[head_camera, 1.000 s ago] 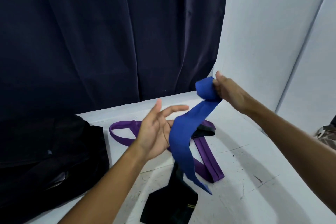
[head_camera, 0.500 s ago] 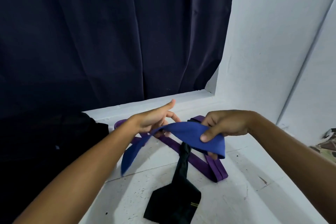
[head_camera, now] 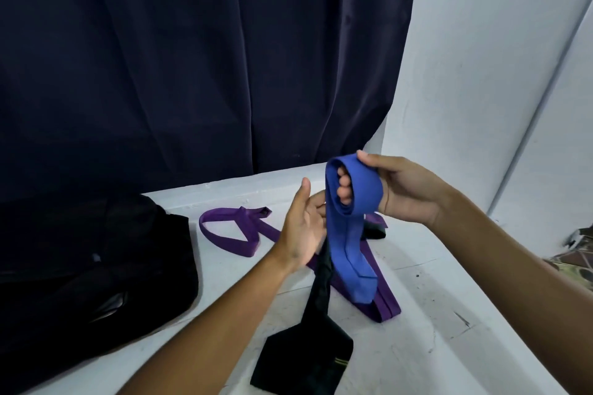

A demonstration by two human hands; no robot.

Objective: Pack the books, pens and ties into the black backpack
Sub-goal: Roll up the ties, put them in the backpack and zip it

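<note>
Dark navy curtain (head_camera: 192,58), white wall (head_camera: 481,58), scuffed white tabletop (head_camera: 433,330).

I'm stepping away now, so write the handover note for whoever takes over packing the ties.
Right hand: grips the blue tie, which is wound in loops round its fingers; the tail hangs down.
Left hand: open, beside the hanging tail.
Purple tie and black tie lie loose on the white table.
Black backpack lies at the table's left.
Done: blue tie partly rolled.
Left: finish the roll, pack all three ties. No books or pens in view.
</note>
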